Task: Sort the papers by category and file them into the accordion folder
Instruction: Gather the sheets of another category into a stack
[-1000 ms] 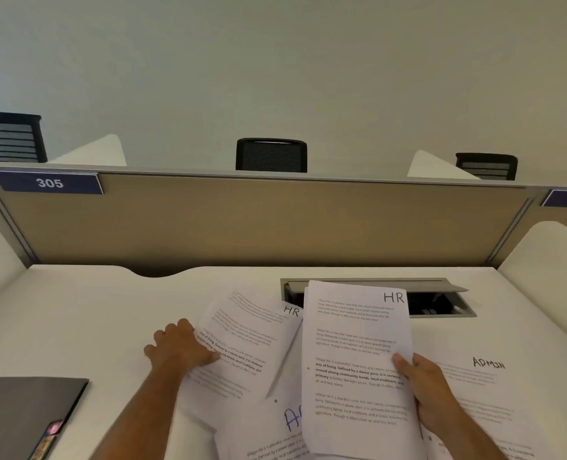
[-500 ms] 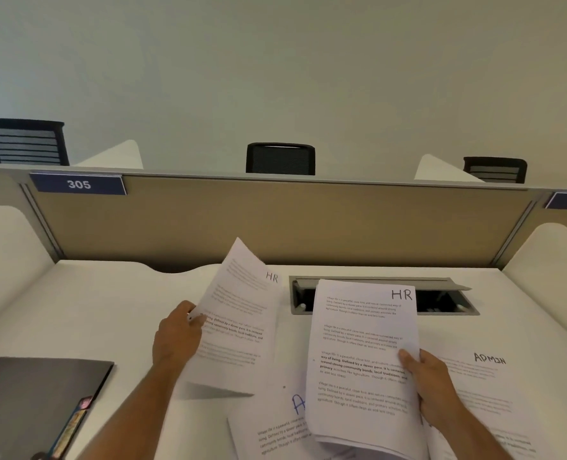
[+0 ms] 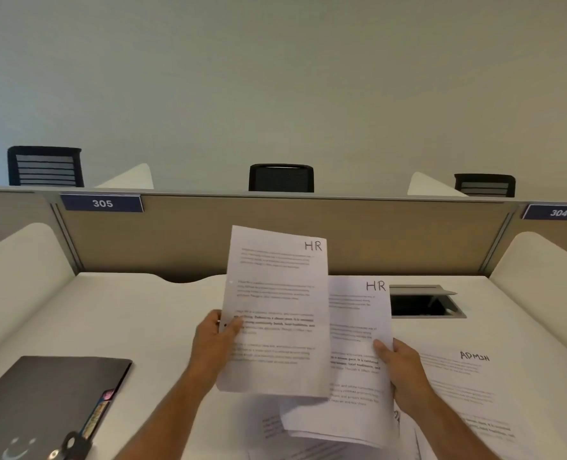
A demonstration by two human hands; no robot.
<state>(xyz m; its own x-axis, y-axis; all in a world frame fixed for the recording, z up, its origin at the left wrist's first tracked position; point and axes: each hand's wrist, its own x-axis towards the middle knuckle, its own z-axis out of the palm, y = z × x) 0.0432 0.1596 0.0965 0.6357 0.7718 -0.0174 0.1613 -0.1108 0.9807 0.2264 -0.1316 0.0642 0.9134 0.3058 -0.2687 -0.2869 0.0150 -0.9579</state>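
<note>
While the head camera looked down over the white worktop (image 3: 126,320), the left hand (image 3: 214,346) held one sheet marked HR (image 3: 275,310) up off the surface, its grip clamped on the sheet's left edge with the thumb on the printed face. Just right of that sheet, and partly covered by it, a stack of papers also marked HR (image 3: 358,360) sat in the right hand (image 3: 404,373), whose grip was closed on the stack's right edge, thumb on top. Further right of the raised sheet, a paper marked ADMIN (image 3: 468,380) lay flat on the worktop, and more loose papers (image 3: 292,439) lay below it, blurred and partly hidden. Well to the left of the raised sheet, at the near corner, lay the dark accordion folder (image 3: 56,400), closed, with coloured tabs showing at its right edge. Behind and right of the raised sheet, a cable hatch (image 3: 424,300) stood open in the worktop. Behind the sheet rose a beige partition (image 3: 408,237) carrying a plate numbered 305 (image 3: 102,203) to the left and another numbered 304 (image 3: 558,212) to the right.
</note>
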